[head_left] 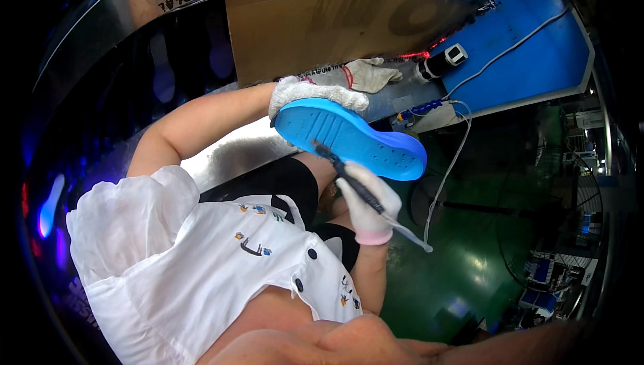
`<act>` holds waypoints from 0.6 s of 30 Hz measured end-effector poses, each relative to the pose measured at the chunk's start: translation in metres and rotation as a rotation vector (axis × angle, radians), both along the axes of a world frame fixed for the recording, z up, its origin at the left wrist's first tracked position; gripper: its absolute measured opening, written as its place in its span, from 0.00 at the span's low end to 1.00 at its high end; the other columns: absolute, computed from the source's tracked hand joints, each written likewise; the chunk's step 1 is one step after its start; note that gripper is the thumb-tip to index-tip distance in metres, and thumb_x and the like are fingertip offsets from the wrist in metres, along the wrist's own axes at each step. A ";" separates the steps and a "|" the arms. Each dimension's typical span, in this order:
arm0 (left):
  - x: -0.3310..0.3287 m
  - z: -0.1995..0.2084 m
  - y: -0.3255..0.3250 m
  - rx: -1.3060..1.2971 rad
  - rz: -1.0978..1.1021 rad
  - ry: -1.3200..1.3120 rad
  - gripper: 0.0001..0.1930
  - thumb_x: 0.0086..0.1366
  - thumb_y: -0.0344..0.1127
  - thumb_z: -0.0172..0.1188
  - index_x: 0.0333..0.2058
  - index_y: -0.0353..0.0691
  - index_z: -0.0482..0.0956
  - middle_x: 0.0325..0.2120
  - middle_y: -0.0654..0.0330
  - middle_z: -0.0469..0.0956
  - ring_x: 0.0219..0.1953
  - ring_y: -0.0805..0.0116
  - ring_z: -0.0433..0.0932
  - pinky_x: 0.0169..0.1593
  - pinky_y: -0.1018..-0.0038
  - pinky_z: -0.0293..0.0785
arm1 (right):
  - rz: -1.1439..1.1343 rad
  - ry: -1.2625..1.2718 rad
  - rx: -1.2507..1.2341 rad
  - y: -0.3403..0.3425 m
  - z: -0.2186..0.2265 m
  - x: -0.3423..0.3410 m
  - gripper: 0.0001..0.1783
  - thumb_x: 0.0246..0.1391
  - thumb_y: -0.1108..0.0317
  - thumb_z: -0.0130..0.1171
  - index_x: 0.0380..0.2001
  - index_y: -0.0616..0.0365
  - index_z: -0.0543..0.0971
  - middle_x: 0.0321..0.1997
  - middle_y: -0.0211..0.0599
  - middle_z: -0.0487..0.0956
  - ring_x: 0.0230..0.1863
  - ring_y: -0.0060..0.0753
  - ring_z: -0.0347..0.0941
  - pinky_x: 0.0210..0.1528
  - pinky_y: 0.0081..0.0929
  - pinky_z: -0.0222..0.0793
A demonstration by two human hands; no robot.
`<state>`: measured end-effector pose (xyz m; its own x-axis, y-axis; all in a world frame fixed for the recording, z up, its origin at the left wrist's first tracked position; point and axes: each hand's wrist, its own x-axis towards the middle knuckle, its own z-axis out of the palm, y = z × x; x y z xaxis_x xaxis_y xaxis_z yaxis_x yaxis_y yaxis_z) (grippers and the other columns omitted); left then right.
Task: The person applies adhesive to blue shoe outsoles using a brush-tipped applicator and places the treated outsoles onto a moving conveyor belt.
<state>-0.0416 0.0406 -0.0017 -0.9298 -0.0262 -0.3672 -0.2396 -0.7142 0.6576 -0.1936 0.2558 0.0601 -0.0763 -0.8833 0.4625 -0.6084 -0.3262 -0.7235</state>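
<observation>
A bright blue shoe sole (349,133) is tilted in front of me, its ridged and dotted face showing. My left hand (312,94), in a white knit glove, grips the sole along its far left edge; some of its fingers are hidden behind it. My right hand (372,207), in a white glove with a pink cuff, is closed around a black pen-shaped tool (359,187). The tool's tip is at the sole's near edge; I cannot tell whether it touches. A thin pale hose (439,197) runs from the tool's rear end toward the bench.
Beyond the sole lies a white work glove (374,75) with a red cuff, next to a black-and-white cylindrical device (441,63). A brown cardboard sheet (288,29) stands behind. Blue panel (516,43) at right, dark shoe soles (161,66) at left, caged fan (553,231) over the green floor.
</observation>
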 end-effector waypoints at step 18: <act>0.002 0.000 -0.022 0.121 0.015 -0.001 0.28 0.71 0.56 0.49 0.59 0.43 0.74 0.54 0.53 0.77 0.52 0.62 0.80 0.52 0.66 0.80 | 0.031 0.257 -0.043 0.008 0.015 -0.001 0.15 0.41 0.82 0.70 0.36 0.63 0.83 0.41 0.46 0.84 0.35 0.41 0.83 0.38 0.29 0.77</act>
